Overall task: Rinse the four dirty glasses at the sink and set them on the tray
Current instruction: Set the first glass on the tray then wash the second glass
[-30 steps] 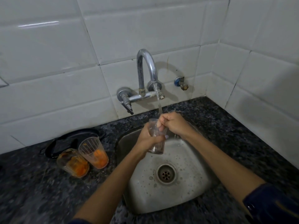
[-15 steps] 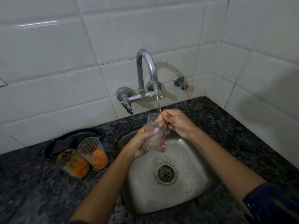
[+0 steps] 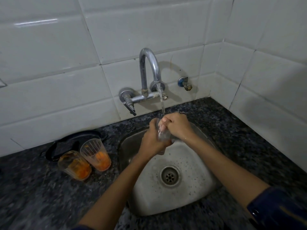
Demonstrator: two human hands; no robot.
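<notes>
A clear glass [image 3: 162, 133] is held over the steel sink [image 3: 191, 201] under the running tap [image 3: 150, 70]. My left hand [image 3: 152, 141] wraps around its body from the left. My right hand [image 3: 177, 126] covers its rim, fingers pushed inside it. Water falls onto my right hand's fingers at the glass rim. Two dirty glasses with orange residue stand on the counter left of the sink: one in front [image 3: 74, 166], one behind it [image 3: 96, 154]. A dark tray [image 3: 66, 143] lies behind them against the wall.
The dark speckled granite counter [image 3: 249, 146] surrounds the sink. White tiled walls meet in a corner at the right. A small blue valve [image 3: 184, 83] sticks out of the wall right of the tap. The drain [image 3: 170, 176] sits in the sink's middle.
The glass went from upright to tilted and back under the stream. My right hand's fingers have gone deeper into it, and my left hand has closed more tightly around it.
</notes>
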